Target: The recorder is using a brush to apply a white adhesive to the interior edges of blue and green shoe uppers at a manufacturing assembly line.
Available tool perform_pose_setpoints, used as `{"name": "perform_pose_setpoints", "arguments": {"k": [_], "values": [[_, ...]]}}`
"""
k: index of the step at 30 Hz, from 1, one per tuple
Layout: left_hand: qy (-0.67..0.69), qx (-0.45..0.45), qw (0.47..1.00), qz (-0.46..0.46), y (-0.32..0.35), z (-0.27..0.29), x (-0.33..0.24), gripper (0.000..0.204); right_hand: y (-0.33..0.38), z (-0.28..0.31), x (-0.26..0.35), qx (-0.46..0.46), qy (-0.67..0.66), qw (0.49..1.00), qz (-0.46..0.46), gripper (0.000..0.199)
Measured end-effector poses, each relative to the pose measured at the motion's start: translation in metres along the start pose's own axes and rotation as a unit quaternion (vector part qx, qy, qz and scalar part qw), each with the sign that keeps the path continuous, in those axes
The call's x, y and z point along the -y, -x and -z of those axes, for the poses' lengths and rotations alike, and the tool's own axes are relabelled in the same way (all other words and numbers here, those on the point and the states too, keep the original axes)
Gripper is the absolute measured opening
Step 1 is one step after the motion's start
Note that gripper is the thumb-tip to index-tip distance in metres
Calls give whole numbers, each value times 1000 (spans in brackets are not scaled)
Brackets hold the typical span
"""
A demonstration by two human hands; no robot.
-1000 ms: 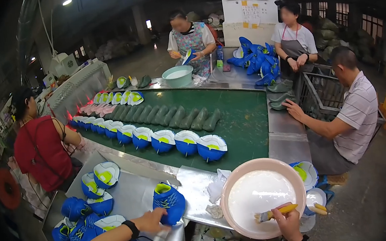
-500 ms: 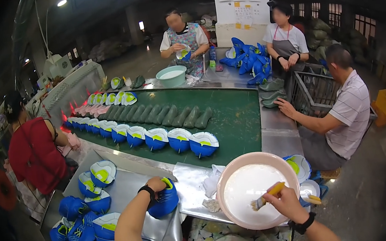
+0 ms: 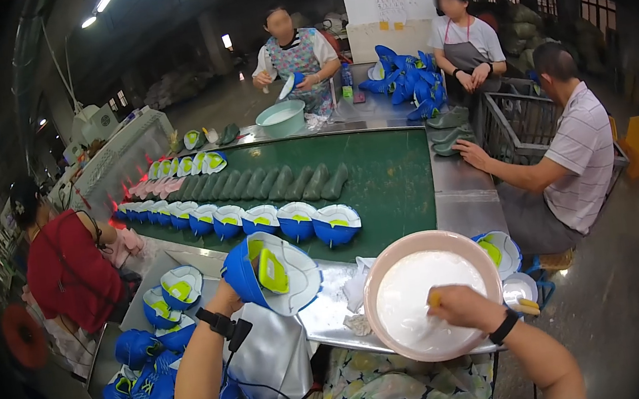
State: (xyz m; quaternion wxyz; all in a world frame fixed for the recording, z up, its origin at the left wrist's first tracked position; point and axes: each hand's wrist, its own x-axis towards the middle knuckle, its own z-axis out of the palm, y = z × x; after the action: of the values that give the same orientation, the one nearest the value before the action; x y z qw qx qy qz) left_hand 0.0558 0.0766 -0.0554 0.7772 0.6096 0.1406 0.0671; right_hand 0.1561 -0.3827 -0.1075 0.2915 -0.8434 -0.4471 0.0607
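Note:
My left hand (image 3: 224, 299) grips a blue shoe upper (image 3: 297, 277) from its left side. The upper is raised above the metal table, its white underside edge and lime-green inside turned toward me. Over a pink basin (image 3: 372, 293) of white liquid (image 3: 408, 289), my right hand (image 3: 464, 308) is closed round a brush (image 3: 434, 298). Only a bit of the yellow handle shows; the bristles are down at the liquid and cannot be made out. A tray at my left holds a pile of blue uppers (image 3: 150, 387).
On the green conveyor belt (image 3: 390, 182) stand rows of blue uppers (image 3: 337, 225) and dark green shoe lasts (image 3: 285, 184). A crumpled white cloth (image 3: 354, 288) lies beside the basin. A small white bowl (image 3: 518, 286) sits to its right. Several co-workers surround the belt.
My left hand has lifted the blue upper from the tray side, moved it right and turned its inside toward me. My right hand has lowered the brush into the white liquid.

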Motion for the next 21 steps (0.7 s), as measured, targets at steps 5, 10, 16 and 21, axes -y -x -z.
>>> {"name": "perform_pose_setpoints", "arguments": {"k": [5, 10, 16, 21], "values": [[7, 82, 997, -8, -6, -56, 10, 44, 7, 49, 15, -106, -98, 989, -42, 17], [-48, 150, 987, 25, -14, -100, 22, 45, 15, 55, 9, -166, -141, 976, -26, 15], [-124, 248, 954, 117, -36, -124, 36, 45, 5, 65, -1, -226, -136, 965, 2, 21], [-188, 321, 919, 131, -26, -164, 33, 46, -18, 77, 27, -233, -179, 953, 69, 21]]}}
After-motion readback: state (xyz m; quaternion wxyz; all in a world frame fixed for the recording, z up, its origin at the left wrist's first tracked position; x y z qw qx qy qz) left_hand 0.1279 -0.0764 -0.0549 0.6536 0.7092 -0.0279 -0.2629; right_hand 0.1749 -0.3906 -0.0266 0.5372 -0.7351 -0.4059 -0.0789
